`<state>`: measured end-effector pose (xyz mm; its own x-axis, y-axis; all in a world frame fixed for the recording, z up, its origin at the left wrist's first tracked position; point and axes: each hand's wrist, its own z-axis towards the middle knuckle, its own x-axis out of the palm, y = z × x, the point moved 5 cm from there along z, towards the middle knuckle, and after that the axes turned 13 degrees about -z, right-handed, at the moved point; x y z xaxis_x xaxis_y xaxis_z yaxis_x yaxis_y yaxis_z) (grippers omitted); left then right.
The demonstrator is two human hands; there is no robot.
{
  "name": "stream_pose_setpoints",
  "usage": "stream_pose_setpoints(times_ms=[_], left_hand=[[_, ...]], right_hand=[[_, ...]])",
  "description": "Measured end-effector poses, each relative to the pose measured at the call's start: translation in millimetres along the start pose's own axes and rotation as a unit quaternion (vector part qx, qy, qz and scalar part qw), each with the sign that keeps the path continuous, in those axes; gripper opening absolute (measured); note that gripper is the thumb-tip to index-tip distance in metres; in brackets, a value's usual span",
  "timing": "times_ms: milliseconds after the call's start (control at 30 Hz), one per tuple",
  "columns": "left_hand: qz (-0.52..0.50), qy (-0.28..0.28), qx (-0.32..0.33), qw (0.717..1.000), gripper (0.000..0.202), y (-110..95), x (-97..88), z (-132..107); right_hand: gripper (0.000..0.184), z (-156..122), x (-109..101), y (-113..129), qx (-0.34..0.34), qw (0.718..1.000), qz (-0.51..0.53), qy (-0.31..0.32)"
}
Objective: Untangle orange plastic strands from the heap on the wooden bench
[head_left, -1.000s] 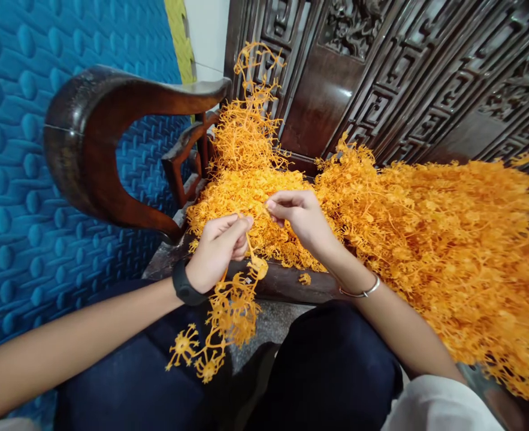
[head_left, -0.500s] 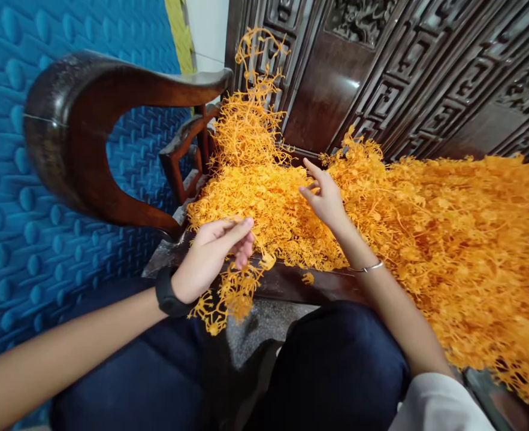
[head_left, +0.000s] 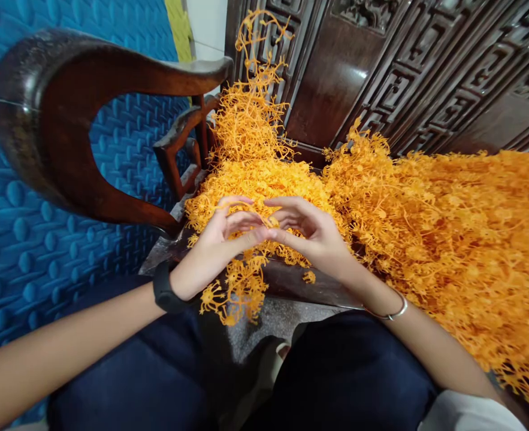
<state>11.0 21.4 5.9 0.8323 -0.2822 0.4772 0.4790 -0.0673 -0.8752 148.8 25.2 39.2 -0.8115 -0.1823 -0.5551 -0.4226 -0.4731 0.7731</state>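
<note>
A big heap of orange plastic sprigs (head_left: 426, 227) covers the seat of a dark wooden chair in front of me. My left hand (head_left: 221, 239) holds a bunch of orange sprigs (head_left: 237, 287) that hangs down over the seat's front edge. My right hand (head_left: 313, 233) has come in from the right, fingers curled, its fingertips meeting those of the left hand on a thin orange sprig between them. A black band is on my left wrist and a thin metal bangle (head_left: 387, 314) on my right.
The chair's curved wooden armrest (head_left: 66, 126) arches at left, with a blue padded wall (head_left: 17, 239) behind it. Carved dark wood panels (head_left: 426, 72) stand behind the heap. My knees in dark trousers (head_left: 327, 371) are below, over a speckled floor.
My right hand reached out over the heap half a second ago and has come back to meet the left hand. The hanging bunch has risen a little. The view shifted slightly.
</note>
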Motion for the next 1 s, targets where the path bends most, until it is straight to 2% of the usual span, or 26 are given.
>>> stream_pose_setpoints(times_ms=[67, 100, 200, 300, 400, 467, 500, 667, 800, 1000], left_hand=[[-0.011, 0.017, -0.051, 0.998, 0.069, 7.4, 4.6, -3.0], [-0.010, 0.018, -0.072, 0.997, 0.074, 10.5, 5.5, -4.2], [0.007, 0.009, -0.110, 0.994, 0.058, 16.4, 3.6, -4.3], [0.022, 0.008, -0.150, 0.988, 0.048, 19.9, 0.2, -1.9], [0.028, 0.032, -0.170, 0.985, 0.036, 19.5, 2.3, -0.2], [0.038, 0.071, -0.167, 0.983, 0.017, 17.7, 7.4, -0.3], [0.046, 0.090, -0.162, 0.982, 0.014, 16.5, 9.9, -0.7], [0.135, 0.137, -0.142, 0.971, 0.022, 13.0, 12.0, -4.0], [0.155, 0.120, -0.105, 0.975, 0.030, 9.3, 7.9, -3.2], [0.173, 0.092, -0.064, 0.978, 0.030, 6.4, 4.2, 1.7]], right_hand=[[0.033, -0.9, 0.4, 0.5, 0.004, 0.999, 0.037, -0.006], [0.028, -1.2, 0.4, 1.1, 0.004, 0.999, 0.039, -0.008], [0.015, -1.4, -2.2, 2.5, -0.010, 1.000, 0.004, -0.027], [0.015, -0.8, -6.4, 1.6, -0.034, 0.998, -0.030, -0.044], [0.017, -0.1, -6.1, -1.9, -0.036, 0.999, -0.018, -0.025], [0.018, 0.1, -4.8, -3.9, -0.020, 1.000, 0.008, -0.013], [0.019, 0.1, -4.0, -4.3, -0.013, 1.000, 0.025, -0.008], [0.026, 3.4, -1.8, -7.9, 0.028, 0.994, 0.110, 0.007], [0.026, 7.6, -10.8, -19.7, 0.065, 0.990, 0.109, -0.054], [0.022, 9.7, -22.7, -26.2, 0.080, 0.990, 0.060, -0.100]])
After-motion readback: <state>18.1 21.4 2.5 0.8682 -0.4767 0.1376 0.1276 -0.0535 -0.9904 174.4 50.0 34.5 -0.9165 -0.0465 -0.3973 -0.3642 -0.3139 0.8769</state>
